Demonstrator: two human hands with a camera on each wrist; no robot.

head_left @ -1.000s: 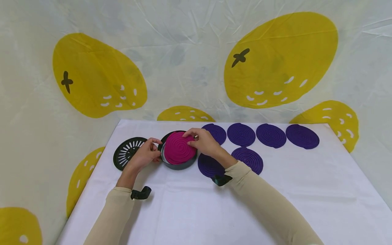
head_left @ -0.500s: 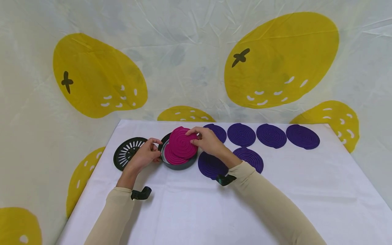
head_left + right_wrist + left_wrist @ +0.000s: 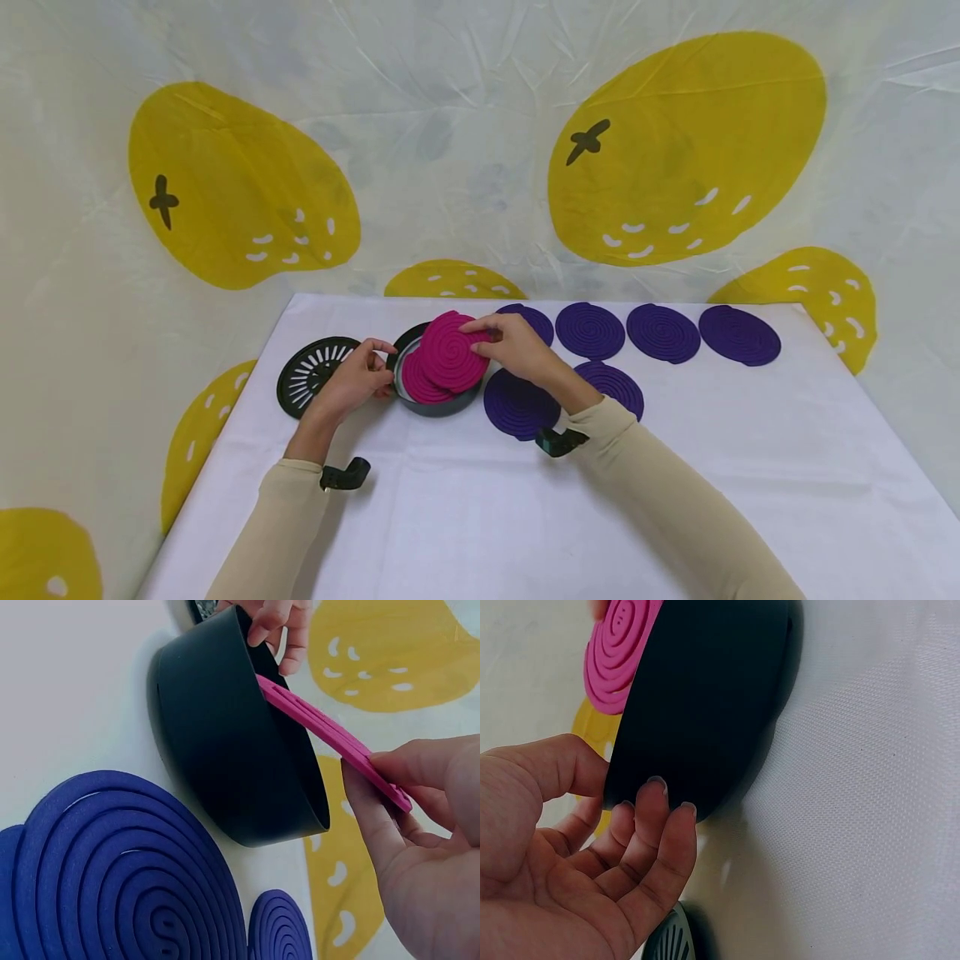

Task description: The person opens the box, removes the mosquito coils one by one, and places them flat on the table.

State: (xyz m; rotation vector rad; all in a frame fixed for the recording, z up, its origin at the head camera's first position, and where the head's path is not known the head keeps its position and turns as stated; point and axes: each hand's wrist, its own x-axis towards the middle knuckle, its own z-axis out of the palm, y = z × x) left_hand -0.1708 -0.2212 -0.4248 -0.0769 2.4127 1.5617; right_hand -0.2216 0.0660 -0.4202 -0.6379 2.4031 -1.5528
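Note:
My right hand [image 3: 521, 350] pinches the edge of a pink mosquito coil [image 3: 453, 357] between thumb and fingers. The coil tilts over the open mouth of a dark round mosquito coil holder [image 3: 437, 409]. Beneath it, another pink coil [image 3: 418, 383] lies in the holder, partly covered; whether more lie under it is hidden. On the near left, my left hand [image 3: 358, 379] grips the holder's rim, fingers against the outer wall [image 3: 697, 697]. The right wrist view has the held pink coil [image 3: 322, 731] edge-on, its far end inside the rim.
A black slotted lid [image 3: 296, 387] lies left of the holder, partly behind the left hand. Several purple mosquito coils [image 3: 590, 331] lie flat in two rows to the right, some under the right forearm. The white table [image 3: 465, 517] ends at a lemon-print cloth [image 3: 465, 167].
My right hand has slid the upper pink coil rightward off the one below, uncovering part of the lower coil. The left hand and the holder stay put.

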